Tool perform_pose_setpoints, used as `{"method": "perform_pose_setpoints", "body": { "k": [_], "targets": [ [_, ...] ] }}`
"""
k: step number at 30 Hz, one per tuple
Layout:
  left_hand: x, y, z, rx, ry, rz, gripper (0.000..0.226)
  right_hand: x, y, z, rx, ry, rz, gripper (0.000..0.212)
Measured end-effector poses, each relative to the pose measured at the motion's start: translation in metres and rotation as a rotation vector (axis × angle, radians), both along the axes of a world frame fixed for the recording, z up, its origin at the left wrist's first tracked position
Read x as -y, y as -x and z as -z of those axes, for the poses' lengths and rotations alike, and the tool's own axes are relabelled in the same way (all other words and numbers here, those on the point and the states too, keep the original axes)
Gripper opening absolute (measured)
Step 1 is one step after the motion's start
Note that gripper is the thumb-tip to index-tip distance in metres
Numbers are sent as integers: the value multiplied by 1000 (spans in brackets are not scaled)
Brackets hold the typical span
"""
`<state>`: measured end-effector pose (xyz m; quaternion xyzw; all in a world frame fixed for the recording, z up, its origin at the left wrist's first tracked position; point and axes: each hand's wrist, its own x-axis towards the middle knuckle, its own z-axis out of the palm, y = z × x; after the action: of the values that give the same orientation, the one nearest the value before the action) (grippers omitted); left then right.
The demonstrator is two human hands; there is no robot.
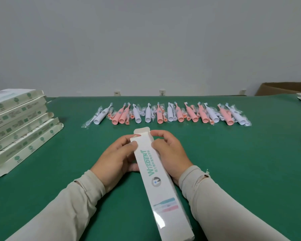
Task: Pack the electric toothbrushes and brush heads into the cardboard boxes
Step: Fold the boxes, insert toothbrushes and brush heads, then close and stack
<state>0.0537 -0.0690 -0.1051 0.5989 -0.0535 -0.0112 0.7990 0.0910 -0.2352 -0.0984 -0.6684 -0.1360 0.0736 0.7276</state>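
Holding white box (pixel 156 173) at frame centre, both hands pinching its far end | left hand (pixel 115 157) steadies, right hand (pixel 169 153) works open flap (pixel 142 132) | toothbrushes (pixel 165 113) wait above

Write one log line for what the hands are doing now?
left hand: grips white box | right hand: grips box, flap open | toothbrushes: in row beyond

A plain pale grey wall (pixel 146 40) rises behind a table covered in dark green felt (pixel 59 171). Three white wall sockets (pixel 162 92) sit low along the wall, just above the table's far edge. Light is soft and even.
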Motion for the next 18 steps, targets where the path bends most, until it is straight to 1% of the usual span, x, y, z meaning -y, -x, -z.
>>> {"method": "perform_pose_setpoints", "body": {
  "k": [3, 5, 7, 10, 14, 18],
  "targets": [
    [1, 2, 0, 43, -37, -33, 33, -1, 1, 0, -25, -96, -28, 27],
    [1, 4, 1, 45, -43, -69, 37, -3, 5, 1, 21, -75, -23, 27],
    [1, 5, 2, 37, -35, -81, 35, -4, 9, 1, 63, -47, -10, 33],
    [0, 5, 1, 40, -59, -75, 34, -3, 11, -1, 59, -31, -46, 39],
    [7, 5, 1, 54, -106, -52, 37, 7, 7, -3, 18, -29, -94, 37],
    [20, -7, -12, -17, -41, -47, 24, 15, -6, -8, -25, -63, -36, 34]
  ]
}}
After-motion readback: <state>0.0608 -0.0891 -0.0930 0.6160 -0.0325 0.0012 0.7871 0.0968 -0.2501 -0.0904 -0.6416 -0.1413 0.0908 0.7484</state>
